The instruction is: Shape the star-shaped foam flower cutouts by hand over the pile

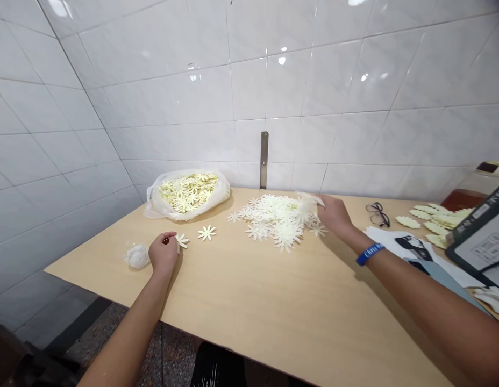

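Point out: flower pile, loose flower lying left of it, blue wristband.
Flower pile [279, 217]: head view, middle of the heap.
Loose flower [206, 232]: head view, its center.
Blue wristband [369, 254]: head view, band's outer face.

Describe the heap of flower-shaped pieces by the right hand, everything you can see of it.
The heap is a loose, low pile of overlapping whitish pieces with narrow petals, tinged pale yellow in places. They look thin and light; their exact material cannot be told. It lies on the tan table, toward the tiled wall, with pieces splayed out around its edges. The right hand is at its right side, holding something whitish and blurred.
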### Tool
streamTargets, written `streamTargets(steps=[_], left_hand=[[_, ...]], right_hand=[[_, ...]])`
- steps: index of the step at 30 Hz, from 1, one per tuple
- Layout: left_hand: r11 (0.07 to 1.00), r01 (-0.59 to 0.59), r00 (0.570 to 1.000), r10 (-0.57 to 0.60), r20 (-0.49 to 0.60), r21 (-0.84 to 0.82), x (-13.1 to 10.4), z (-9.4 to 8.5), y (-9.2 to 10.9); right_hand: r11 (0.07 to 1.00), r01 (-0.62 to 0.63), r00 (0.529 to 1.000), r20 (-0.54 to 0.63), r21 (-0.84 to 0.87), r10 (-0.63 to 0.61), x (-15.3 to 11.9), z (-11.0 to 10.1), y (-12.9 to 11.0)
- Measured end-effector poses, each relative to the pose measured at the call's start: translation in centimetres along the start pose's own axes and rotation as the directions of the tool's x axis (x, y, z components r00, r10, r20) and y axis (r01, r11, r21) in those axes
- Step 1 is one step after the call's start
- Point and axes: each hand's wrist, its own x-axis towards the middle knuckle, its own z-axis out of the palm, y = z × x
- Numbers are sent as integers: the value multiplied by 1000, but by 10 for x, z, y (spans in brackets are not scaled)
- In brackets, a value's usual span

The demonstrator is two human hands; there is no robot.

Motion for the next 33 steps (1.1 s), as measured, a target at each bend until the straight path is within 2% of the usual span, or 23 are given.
streamTargets(steps=[2, 4, 6, 8, 12, 14, 16, 19, 21, 25, 29, 33], left_hand=[[1000, 2, 1000, -2, -4, -5, 0, 0, 0], [1000, 5, 1000, -5, -5, -7, 0, -1, -1], [1000, 6, 1000, -6, -7, -8, 1, -1, -2], [1000, 7, 1000, -7, -11, -7, 2, -1, -4], [1000, 10, 1000, -11, -14, -5, 4, 1, -6], [1000, 11, 1000, -11, -17, 2, 5, 3, -6], [1000, 10, 1000, -10, -15, 14, 5, 4, -5], [1000, 10, 1000, -10, -1, 21, 4, 4, -2], [1000, 5, 1000, -5, 6, 26, 3, 4, -1], [999, -2, 1000, 1, 20, 47, 2, 2, 0], [998, -16, 1000, 16, 3, 63, 1, 1, 1], [998, -19, 1000, 19, 1, 62, 0, 2, 2]], right_hand=[[1000, 23, 999, 23, -8, -23, 26, 1, -15], [999, 53, 992, 118, -10, -52, 44, 9, -27], [996, 84, 963, 259, -7, -79, 52, 16, -32], [995, 100, 934, 345, 4, -95, 53, 14, -27], [994, 111, 897, 430, 2, -101, 36, -18, 14], [991, 78, 862, 506, -108, -13, 20, -39, 43], [969, 49, 797, 594, -243, 108, 0, -56, 71], [955, 16, 788, 591, -298, 172, -31, -70, 99], [948, -4, 805, 562, -317, 191, -46, -71, 107], [954, 7, 800, 574, -300, 175, -53, -62, 104], [974, 15, 790, 600, -226, 128, -37, -56, 85], [992, -7, 839, 539, -124, 73, -9, -54, 55]])
